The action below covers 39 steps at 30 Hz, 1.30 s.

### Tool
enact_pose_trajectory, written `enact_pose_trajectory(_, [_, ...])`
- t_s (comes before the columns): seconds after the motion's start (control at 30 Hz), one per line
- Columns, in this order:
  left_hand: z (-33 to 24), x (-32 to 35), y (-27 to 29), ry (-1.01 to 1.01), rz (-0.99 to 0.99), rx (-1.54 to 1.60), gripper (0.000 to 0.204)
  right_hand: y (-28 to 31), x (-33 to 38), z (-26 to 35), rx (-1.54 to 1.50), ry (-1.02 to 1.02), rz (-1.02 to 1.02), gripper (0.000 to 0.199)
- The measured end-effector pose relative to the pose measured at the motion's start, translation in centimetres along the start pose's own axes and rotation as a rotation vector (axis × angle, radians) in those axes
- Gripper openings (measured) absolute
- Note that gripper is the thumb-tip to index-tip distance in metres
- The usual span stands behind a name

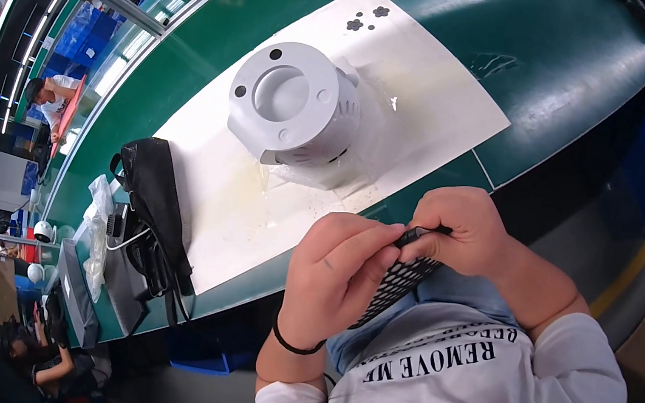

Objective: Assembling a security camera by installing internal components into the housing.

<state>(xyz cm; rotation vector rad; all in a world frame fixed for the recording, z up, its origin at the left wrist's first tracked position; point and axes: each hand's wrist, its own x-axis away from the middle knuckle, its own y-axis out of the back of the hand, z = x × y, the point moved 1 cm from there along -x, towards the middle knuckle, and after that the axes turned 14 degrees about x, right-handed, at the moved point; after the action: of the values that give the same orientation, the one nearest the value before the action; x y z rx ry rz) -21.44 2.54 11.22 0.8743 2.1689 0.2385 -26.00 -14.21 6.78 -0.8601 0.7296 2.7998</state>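
Note:
Both my hands meet in front of my chest, at the near edge of the bench. My left hand (336,269), with a black band at its wrist, pinches the upper edge of a black sheet with rows of pale spots (392,293). Fingers of my right hand (460,228) are curled onto the same edge, where a dark strip shows between the fingertips. The sheet hangs below them, partly hidden by my left hand. Beyond my hands, a white round housing (311,118) rests on clear plastic, with two black round spots on its flat ring.
Under the housing lies a white mat (224,219), with small black pieces (363,20) at its far end. A black bag (155,194), cables and crumpled clear plastic (96,235) sit at the left of the green bench (220,45). Other people work farther off. Blue bins stand at right.

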Motion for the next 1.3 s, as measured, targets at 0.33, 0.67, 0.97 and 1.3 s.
enact_pose_trajectory(0.33, [-0.1,-2.3,2.2,0.189,0.254,0.135,0.010,0.2,-0.6,-0.1,0.032,0.007,0.114,0.032])
enact_pose_trajectory(0.67, [2.4,-3.2,2.8,0.384,0.475,0.457,0.009,-0.2,-0.4,-0.5,-0.056,0.004,0.170,0.032])
enact_pose_trajectory(0.97, [3.3,-2.7,2.5,0.573,0.431,0.607,0.008,-0.3,-0.3,-1.2,-0.110,-0.002,0.234,0.032])
enact_pose_trajectory(1.3, [3.4,-2.2,1.6,0.483,0.369,0.548,0.007,-0.5,-0.1,-1.9,-0.156,0.046,0.223,0.031])
